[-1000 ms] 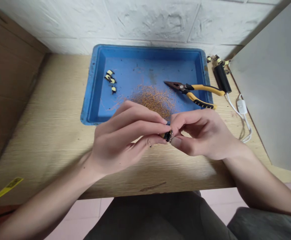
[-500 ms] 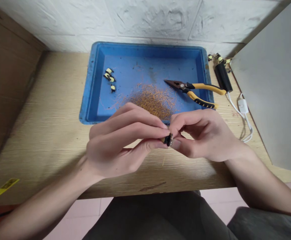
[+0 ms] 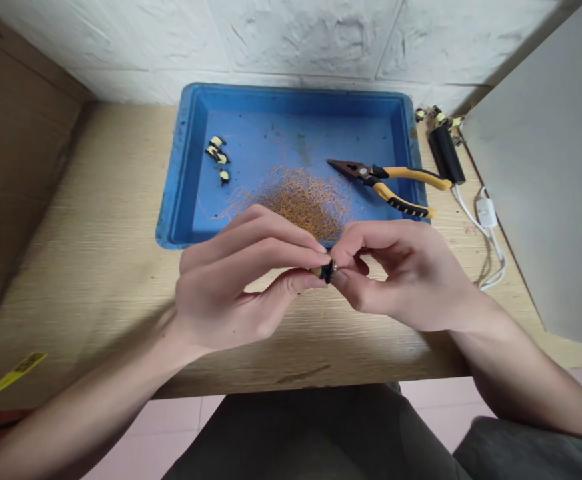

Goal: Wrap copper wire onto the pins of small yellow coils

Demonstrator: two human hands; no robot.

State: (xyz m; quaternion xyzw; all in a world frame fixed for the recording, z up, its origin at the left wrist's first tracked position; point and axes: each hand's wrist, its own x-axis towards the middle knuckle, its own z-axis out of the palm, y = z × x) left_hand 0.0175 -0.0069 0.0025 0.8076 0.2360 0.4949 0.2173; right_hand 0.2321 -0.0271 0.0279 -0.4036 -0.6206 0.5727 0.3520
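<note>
My left hand (image 3: 235, 273) and my right hand (image 3: 401, 280) meet above the front of the desk, pinching a small black-and-yellow wound component (image 3: 327, 272) between their fingertips. Its fine metal pins show at the side nearest my right hand, and my fingers hide most of it. Behind my hands, a blue plastic tray (image 3: 291, 100) holds several similar components (image 3: 217, 155), a heap of thin copper-coloured wire clippings (image 3: 305, 207), and yellow-handled needle-nose pliers (image 3: 385, 183). Neither hand touches these.
A black cylindrical device (image 3: 445, 155) with a white cord and inline switch (image 3: 485, 213) lies right of the tray, with more small components (image 3: 438, 117) behind it. A grey panel (image 3: 535, 167) closes the right side, a brown board (image 3: 15, 167) the left, and a white wall the back.
The component and both hands have shifted slightly left. My right-hand fingers are curled more tightly around the component, which is turned a little.
</note>
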